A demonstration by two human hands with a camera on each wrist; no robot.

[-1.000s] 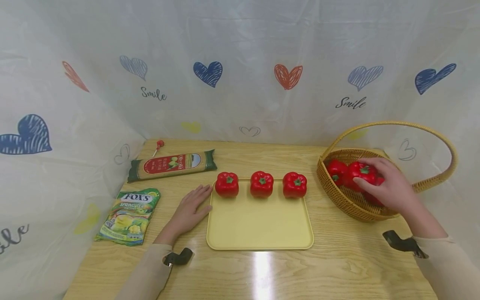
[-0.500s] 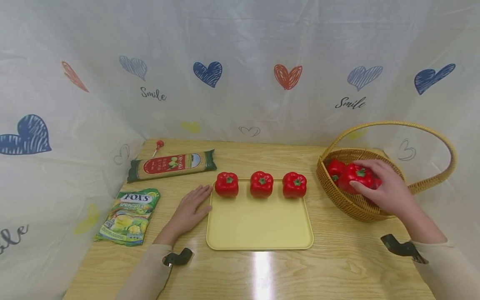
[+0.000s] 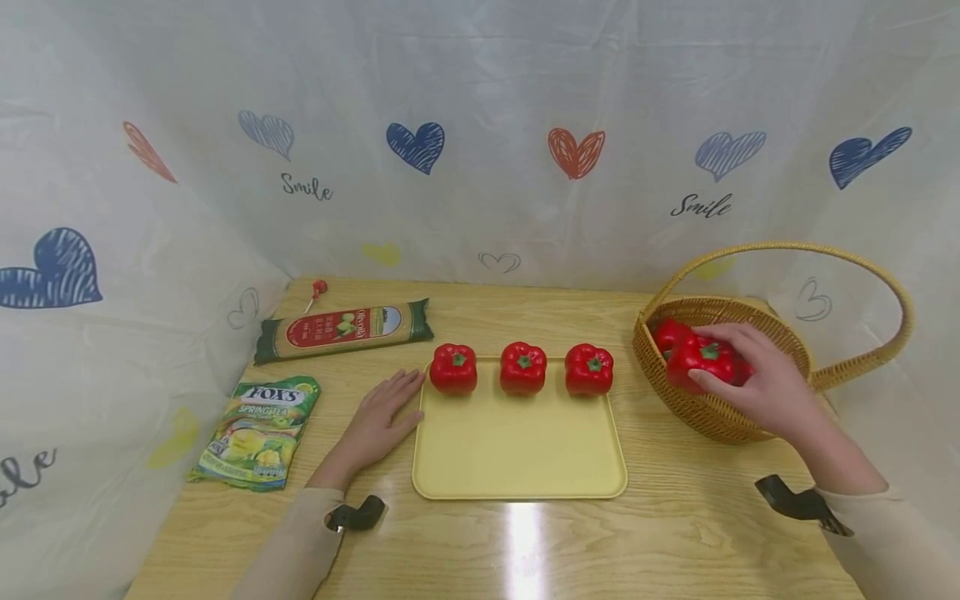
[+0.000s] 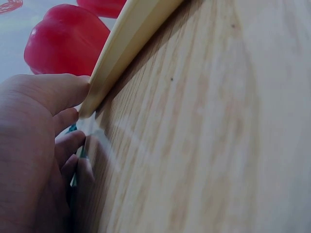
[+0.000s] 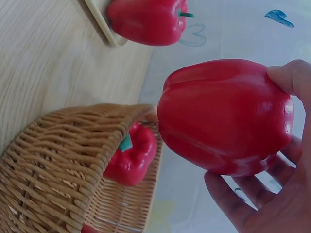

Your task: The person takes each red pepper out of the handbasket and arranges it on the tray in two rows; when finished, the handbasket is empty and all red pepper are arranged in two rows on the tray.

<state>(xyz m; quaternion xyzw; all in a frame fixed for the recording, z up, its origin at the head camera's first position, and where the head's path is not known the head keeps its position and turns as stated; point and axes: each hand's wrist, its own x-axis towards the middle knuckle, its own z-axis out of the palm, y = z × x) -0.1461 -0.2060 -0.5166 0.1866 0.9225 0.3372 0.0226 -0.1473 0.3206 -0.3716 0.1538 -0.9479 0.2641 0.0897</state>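
Nearest, on the wooden bench [image 3: 450,550], the left hand [image 3: 382,421] lies loose, fingers fairly straight, thumb touching the side of a yellow tray [image 3: 521,450], with a green Fox's bag [image 3: 258,433] to its left. Over on the other side, the right hand [image 3: 772,379] holds a red bell pepper [image 3: 693,367] above a wicker basket [image 3: 682,404], where another pepper [image 3: 670,332] sits. Three more peppers [image 3: 522,368] line the tray's far edge; beyond lie an Olivoilà packet [image 3: 345,329] and a lollipop [image 3: 319,287], then a heart-printed curtain [image 3: 480,192]

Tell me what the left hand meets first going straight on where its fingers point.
Most likely the yellow tray, whose rim the left hand seems to touch, then the leftmost red pepper just beyond; exact depth is unclear.
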